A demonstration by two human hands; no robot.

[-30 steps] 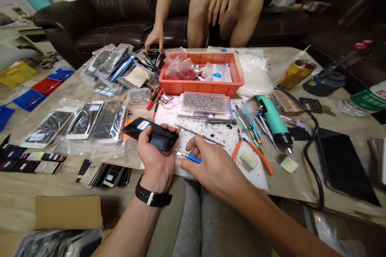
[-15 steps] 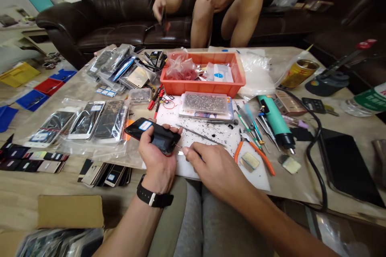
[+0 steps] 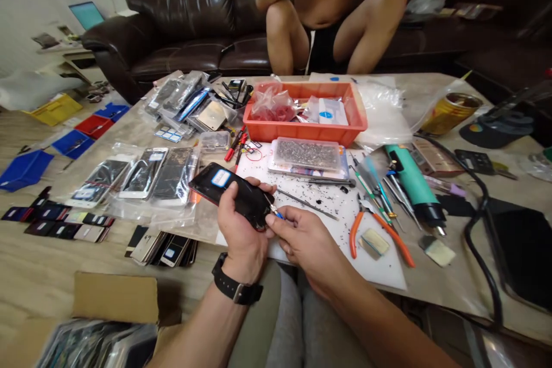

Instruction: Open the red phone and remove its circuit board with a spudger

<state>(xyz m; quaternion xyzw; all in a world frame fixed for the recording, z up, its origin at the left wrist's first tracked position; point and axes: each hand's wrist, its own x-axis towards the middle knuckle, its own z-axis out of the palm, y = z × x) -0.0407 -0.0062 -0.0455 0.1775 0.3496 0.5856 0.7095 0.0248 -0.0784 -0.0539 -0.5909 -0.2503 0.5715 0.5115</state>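
Observation:
My left hand is wrapped round a black smartphone, tilted with its dark face up and the thumb lying over it. A white label with a blue border sticks near the phone's far end. In my right hand is a thin blue-handled tool, pinched between thumb and fingers. Its metal tip is at the phone's near right edge; whether it goes into the seam I cannot tell. Below both hands lies a white work mat, scattered with tiny dark bits. A metal spudger-like rod rests on it.
Behind the mat stand a clear box of screws and an orange bin. Bagged phones lie left. To the right are orange-handled cutters, a teal hot-air tool and a black cable. A person sits opposite.
The view has shifted, so the table appears further right and lower. The phone's face is turned more towards me. The person opposite has drawn back a hand that held a dark object.

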